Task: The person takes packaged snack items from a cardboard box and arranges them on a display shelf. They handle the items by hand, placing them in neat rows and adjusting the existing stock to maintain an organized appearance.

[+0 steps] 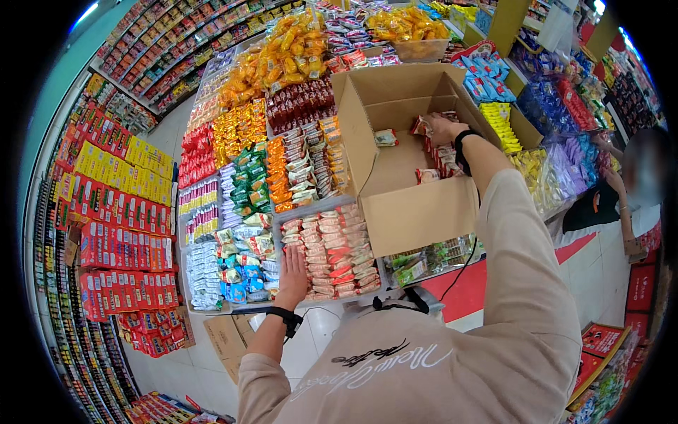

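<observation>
An open cardboard box [418, 217] stands on the display of wrapped snacks, its near flap hanging down. Inside it my right hand [444, 131] is closed around a red-and-white snack packet [421, 127], above a row of similar packets [446, 160]. A single white-and-green packet [385, 138] lies apart at the box's left side. My left hand [293, 270] rests flat, fingers extended, at the left edge of a bin of pink-and-cream wrapped snacks [323, 249]; nothing is seen in its grip. Both wrists wear black bands.
Clear plastic bins of coloured snacks surround the box, with orange packets [291, 47] heaped behind. Blue packets [484, 79] and yellow packets [499, 126] lie to its right. Another person [614, 180] is at the far right. Stacked red cartons [127, 244] stand left, across an aisle.
</observation>
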`<state>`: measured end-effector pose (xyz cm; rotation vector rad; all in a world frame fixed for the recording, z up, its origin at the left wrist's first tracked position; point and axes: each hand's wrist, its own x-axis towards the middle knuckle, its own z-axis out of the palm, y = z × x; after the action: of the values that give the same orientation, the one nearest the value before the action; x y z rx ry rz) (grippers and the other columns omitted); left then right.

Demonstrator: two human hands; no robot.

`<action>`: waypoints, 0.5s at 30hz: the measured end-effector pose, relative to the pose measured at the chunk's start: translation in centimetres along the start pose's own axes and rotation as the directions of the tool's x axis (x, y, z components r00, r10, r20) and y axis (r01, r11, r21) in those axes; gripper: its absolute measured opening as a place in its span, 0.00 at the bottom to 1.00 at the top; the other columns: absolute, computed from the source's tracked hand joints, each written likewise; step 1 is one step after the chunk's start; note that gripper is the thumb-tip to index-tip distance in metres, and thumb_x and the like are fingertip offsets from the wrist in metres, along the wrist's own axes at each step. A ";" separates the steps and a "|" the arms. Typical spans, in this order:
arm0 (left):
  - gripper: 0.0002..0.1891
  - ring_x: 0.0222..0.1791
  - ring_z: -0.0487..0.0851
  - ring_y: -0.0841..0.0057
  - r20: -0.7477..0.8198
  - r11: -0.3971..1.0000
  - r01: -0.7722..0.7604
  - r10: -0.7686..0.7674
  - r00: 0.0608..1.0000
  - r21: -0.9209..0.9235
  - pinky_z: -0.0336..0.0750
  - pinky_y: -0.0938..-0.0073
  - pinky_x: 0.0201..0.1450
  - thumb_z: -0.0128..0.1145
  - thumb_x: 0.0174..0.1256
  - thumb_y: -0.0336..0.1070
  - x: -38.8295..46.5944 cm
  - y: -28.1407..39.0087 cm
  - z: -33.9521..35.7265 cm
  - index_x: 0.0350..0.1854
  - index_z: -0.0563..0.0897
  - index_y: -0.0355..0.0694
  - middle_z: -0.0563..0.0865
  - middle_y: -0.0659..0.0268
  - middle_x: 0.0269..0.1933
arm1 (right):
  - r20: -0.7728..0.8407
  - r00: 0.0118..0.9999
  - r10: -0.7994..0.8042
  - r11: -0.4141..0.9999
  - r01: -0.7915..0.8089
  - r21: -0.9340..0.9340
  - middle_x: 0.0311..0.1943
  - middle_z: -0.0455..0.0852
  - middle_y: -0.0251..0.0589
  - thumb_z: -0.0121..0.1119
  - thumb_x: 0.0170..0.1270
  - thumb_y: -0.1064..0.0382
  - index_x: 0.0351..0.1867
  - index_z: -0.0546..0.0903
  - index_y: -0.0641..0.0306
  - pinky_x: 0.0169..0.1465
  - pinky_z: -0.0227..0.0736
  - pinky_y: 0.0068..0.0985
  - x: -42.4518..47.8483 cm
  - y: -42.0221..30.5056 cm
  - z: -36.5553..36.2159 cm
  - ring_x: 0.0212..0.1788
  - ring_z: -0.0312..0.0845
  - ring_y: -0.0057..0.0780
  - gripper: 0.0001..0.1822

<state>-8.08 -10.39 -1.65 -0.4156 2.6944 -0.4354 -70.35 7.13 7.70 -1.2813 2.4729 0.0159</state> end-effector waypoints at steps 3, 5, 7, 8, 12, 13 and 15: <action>0.39 0.85 0.44 0.41 0.020 0.963 0.055 -0.051 0.998 -0.265 0.41 0.43 0.85 0.50 0.74 0.41 -1.6 0.3 0.6 0.79 0.56 0.20 0.50 0.37 0.83 | 0.056 0.995 -0.079 0.996 0.078 0.031 0.75 0.67 0.58 0.71 0.46 0.61 0.81 0.58 0.56 0.78 0.65 0.40 0.0 -2.2 0.0 0.78 0.62 0.53 0.56; 0.40 0.85 0.45 0.40 0.073 0.990 0.050 -0.040 0.997 -0.135 0.41 0.44 0.84 0.50 0.73 0.43 -2.6 0.4 0.0 0.80 0.55 0.21 0.51 0.35 0.83 | 0.122 0.990 -0.077 0.997 0.080 -0.020 0.76 0.64 0.58 0.72 0.44 0.60 0.81 0.60 0.56 0.78 0.63 0.46 -0.7 -4.1 -2.0 0.79 0.60 0.55 0.57; 0.40 0.85 0.45 0.39 0.006 0.998 -0.016 0.016 1.000 0.058 0.42 0.43 0.84 0.49 0.73 0.44 0.1 0.0 0.4 0.80 0.55 0.20 0.50 0.35 0.83 | -0.055 0.995 -0.083 0.994 0.078 -0.077 0.76 0.68 0.52 0.73 0.47 0.56 0.77 0.66 0.52 0.75 0.68 0.48 -0.5 1.8 0.3 0.77 0.64 0.54 0.51; 0.40 0.85 0.45 0.38 0.013 0.997 0.004 -0.005 1.000 0.072 0.42 0.43 0.84 0.49 0.73 0.43 -0.2 -0.3 0.3 0.80 0.55 0.20 0.50 0.35 0.83 | -0.078 0.990 -0.120 0.987 0.111 -0.112 0.72 0.74 0.52 0.74 0.47 0.57 0.78 0.66 0.53 0.70 0.73 0.47 -0.9 1.4 0.5 0.72 0.73 0.50 0.51; 0.39 0.85 0.43 0.37 -0.011 0.999 0.029 -0.030 0.999 -0.033 0.42 0.43 0.84 0.48 0.74 0.42 -2.2 -0.1 1.7 0.80 0.55 0.20 0.49 0.34 0.83 | 0.290 0.956 -0.040 0.970 -0.033 0.240 0.64 0.83 0.52 0.72 0.51 0.61 0.79 0.66 0.55 0.62 0.79 0.43 -0.4 -2.9 -2.2 0.60 0.82 0.47 0.49; 0.39 0.85 0.43 0.37 -0.046 0.995 0.034 -0.039 0.998 -0.097 0.41 0.43 0.84 0.48 0.74 0.42 -1.9 0.1 2.4 0.80 0.55 0.20 0.49 0.34 0.83 | 0.209 0.976 -0.063 0.978 0.019 0.207 0.65 0.81 0.52 0.69 0.53 0.62 0.79 0.66 0.54 0.63 0.78 0.44 0.6 -0.8 -1.0 0.63 0.80 0.49 0.47; 0.38 0.85 0.42 0.37 -0.032 0.998 0.010 -0.012 0.999 -0.066 0.42 0.43 0.84 0.48 0.74 0.41 0.6 0.3 1.3 0.79 0.55 0.19 0.48 0.33 0.83 | 0.059 0.989 -0.138 0.987 0.132 0.087 0.69 0.77 0.52 0.64 0.56 0.63 0.79 0.65 0.52 0.66 0.75 0.48 1.8 4.6 0.6 0.68 0.76 0.52 0.44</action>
<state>-8.16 -10.67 -3.04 -0.4464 2.7447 -0.3603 -74.79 8.50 5.91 -1.3876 2.3026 -0.0766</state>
